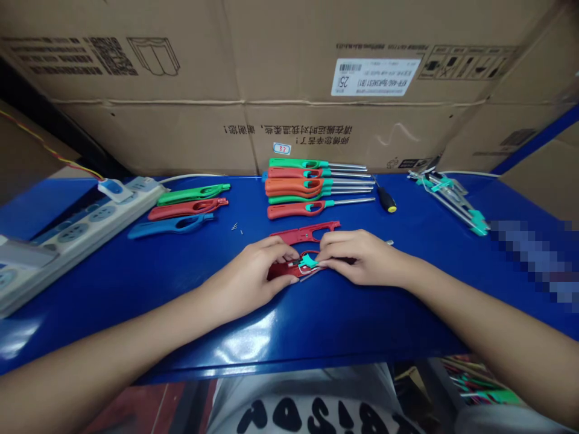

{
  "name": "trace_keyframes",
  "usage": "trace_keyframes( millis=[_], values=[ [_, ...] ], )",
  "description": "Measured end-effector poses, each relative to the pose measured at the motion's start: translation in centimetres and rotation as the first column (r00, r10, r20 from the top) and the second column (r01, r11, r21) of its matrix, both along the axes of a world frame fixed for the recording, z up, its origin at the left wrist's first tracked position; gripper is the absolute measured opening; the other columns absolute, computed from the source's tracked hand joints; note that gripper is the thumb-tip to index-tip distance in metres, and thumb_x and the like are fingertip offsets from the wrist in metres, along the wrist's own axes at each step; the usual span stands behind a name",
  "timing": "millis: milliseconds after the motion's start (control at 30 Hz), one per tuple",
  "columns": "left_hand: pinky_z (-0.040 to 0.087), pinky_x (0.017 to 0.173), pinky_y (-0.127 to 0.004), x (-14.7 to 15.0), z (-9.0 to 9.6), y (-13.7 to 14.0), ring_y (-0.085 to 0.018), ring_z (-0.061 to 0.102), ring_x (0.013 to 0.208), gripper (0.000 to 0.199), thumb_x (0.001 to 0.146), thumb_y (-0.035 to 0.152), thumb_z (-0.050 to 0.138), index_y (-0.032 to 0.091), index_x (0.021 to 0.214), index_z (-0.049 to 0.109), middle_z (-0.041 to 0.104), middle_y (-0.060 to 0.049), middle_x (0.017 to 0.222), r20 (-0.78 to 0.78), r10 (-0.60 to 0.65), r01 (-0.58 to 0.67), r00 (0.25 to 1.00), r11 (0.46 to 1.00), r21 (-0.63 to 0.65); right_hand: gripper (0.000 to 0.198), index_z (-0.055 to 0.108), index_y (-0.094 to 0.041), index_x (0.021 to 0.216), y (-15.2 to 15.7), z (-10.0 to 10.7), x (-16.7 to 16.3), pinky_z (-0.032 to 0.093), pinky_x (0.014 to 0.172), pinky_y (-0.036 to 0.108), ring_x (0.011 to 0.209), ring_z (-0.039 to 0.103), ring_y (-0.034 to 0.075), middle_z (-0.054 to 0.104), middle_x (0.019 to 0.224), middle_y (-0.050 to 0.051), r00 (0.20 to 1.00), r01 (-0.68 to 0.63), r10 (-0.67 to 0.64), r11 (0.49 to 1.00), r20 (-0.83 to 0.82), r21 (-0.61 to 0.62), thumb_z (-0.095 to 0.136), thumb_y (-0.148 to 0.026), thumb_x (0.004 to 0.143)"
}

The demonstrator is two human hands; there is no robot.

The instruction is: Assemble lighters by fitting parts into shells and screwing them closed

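Observation:
My left hand (253, 274) is closed round the left end of a red lighter shell half (278, 271), which lies on the blue table. Inside this shell sit a teal trigger (308, 261), a small black part and a thin white wire. Thumb and fingers of my right hand (364, 258) pinch at the right edge of the teal trigger. Its fingers cover the shell's right end. Just behind both hands lies a second red shell half (296, 235), its inner side up. A metal tip (389, 242) shows beyond my right hand.
Several assembled long-nosed lighters (296, 210) lie in a row behind. Green, red and blue shells (174, 226) are at left, near small screws (234, 226) and a power strip (90, 223). A screwdriver (386, 199) and metal-tube parts (452, 199) lie right. Cardboard (181, 132) backs the table.

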State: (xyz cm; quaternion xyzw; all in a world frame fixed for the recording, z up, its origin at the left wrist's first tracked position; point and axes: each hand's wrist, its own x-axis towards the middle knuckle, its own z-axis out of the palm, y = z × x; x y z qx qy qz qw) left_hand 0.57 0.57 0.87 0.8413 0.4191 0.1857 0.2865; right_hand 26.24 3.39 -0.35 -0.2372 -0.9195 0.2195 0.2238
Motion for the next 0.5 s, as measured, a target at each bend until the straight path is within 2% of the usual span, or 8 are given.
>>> trace_keyframes(
  millis=[167,267,400,500],
  values=[
    [0.054,0.085,-0.035,-0.04,0.06,-0.01,-0.019,0.066,0.090,0.023,0.088,0.017,0.073,0.016,0.111,0.071,0.067,-0.005,0.102,-0.018,0.005,-0.005,1.000,1.000,0.006,0.019,0.073,-0.014,0.095,0.05,-0.21,-0.03,0.051,0.076,0.026,0.083,0.066,0.015,0.069,0.091,0.007,0.998,-0.011,0.010,1.000,-0.063,-0.009,0.055,-0.019,0.099],
    [0.055,0.085,-0.036,-0.02,0.07,0.00,-0.020,0.066,0.091,0.023,0.089,0.018,0.072,0.016,0.112,0.071,0.067,-0.005,0.103,-0.023,-0.005,0.005,1.000,1.000,0.002,0.019,0.072,-0.014,0.094,-0.01,-0.05,-0.09,0.050,0.076,0.025,0.083,0.065,0.014,0.069,0.090,0.007,0.999,-0.013,0.012,1.000,-0.048,-0.011,0.055,-0.020,0.099],
    [0.055,0.087,-0.036,0.05,0.06,-0.04,-0.020,0.067,0.092,0.023,0.090,0.018,0.071,0.016,0.113,0.071,0.066,-0.005,0.104,-0.016,-0.010,0.010,1.000,1.000,0.002,0.019,0.071,-0.016,0.095,-0.27,0.31,-0.15,0.047,0.073,0.025,0.082,0.065,0.014,0.068,0.093,0.005,0.997,-0.006,0.005,1.000,0.080,0.017,0.054,-0.022,0.100],
    [0.055,0.090,-0.037,0.00,0.03,-0.12,-0.020,0.067,0.095,0.022,0.090,0.018,0.071,0.016,0.112,0.070,0.067,-0.005,0.105,-0.024,-0.014,0.014,1.000,1.000,0.020,0.021,0.071,-0.017,0.098,-0.55,0.59,-0.10,0.044,0.067,0.026,0.077,0.062,0.013,0.068,0.095,0.004,0.980,-0.011,-0.015,0.991,0.198,0.131,0.050,-0.021,0.101]
  ],
)
